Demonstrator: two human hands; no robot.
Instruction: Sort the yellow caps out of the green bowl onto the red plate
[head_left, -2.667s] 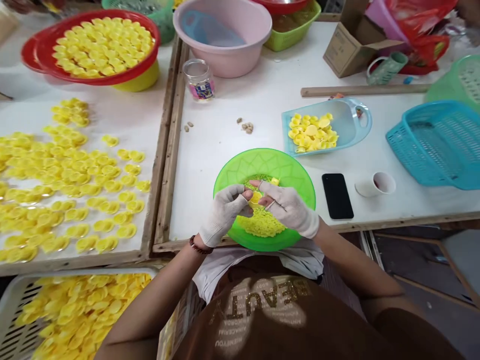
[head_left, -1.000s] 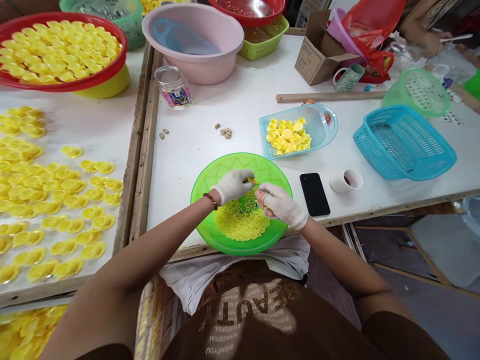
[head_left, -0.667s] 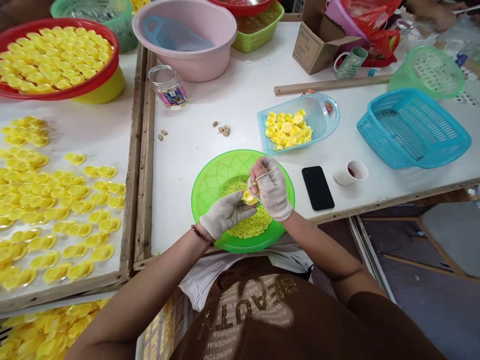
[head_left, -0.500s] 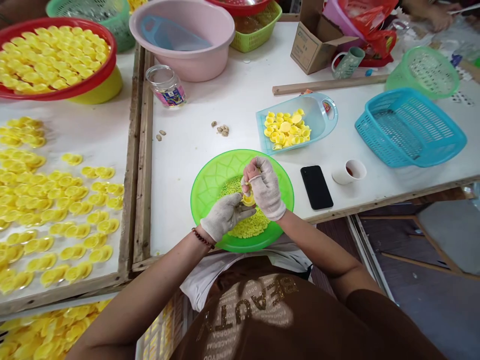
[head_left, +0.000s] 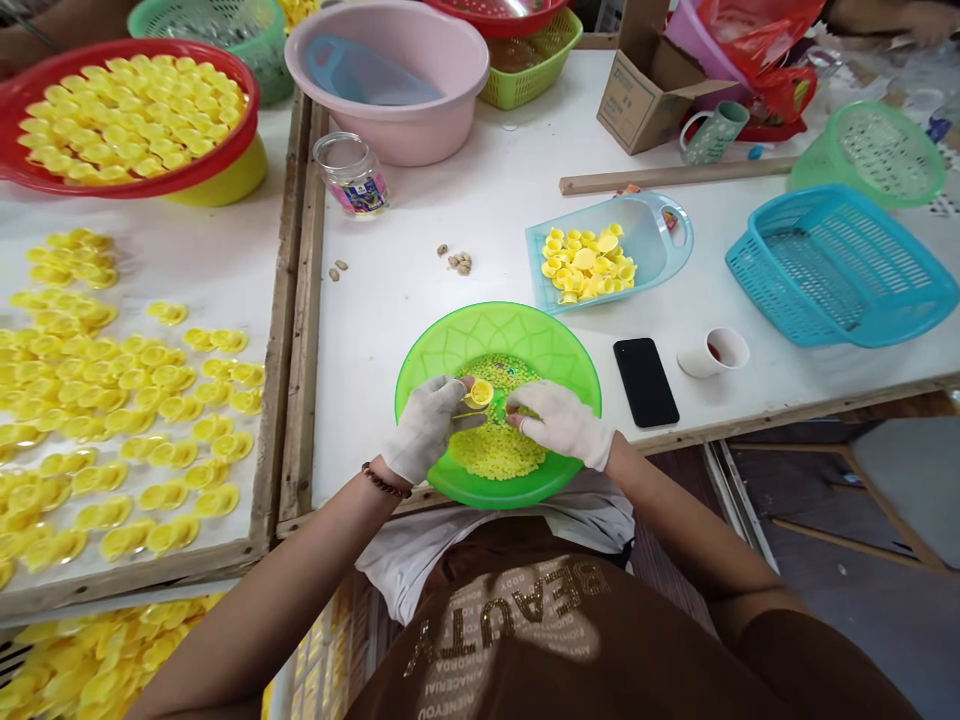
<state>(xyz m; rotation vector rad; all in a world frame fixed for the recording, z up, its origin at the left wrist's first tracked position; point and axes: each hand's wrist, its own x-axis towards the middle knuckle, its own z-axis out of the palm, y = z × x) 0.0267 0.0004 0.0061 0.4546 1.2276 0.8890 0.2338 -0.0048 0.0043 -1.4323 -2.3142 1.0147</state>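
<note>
My left hand (head_left: 424, 427), in a white cloth glove, pinches a yellow plastic cup-shaped piece (head_left: 480, 393) above a green plastic bowl (head_left: 499, 332). My right hand (head_left: 559, 422), also gloved, sits a short way to the right over the bowl. Its fingertips are drawn together low over a heap of tiny yellow granules (head_left: 496, 452), and anything between them is hidden. A beaded bracelet (head_left: 385, 481) circles my left wrist.
Many yellow cups lie on a white wood-framed board (head_left: 172, 260) to the left and in a red basket (head_left: 127, 120). More fill a pale blue tray (head_left: 652, 240). A black phone (head_left: 645, 382) and a white cup (head_left: 712, 352) stand right of the bowl.
My right hand has dropped away from the yellow cup and moved right, leaving it in my left hand alone. The view has shifted slightly right.
</note>
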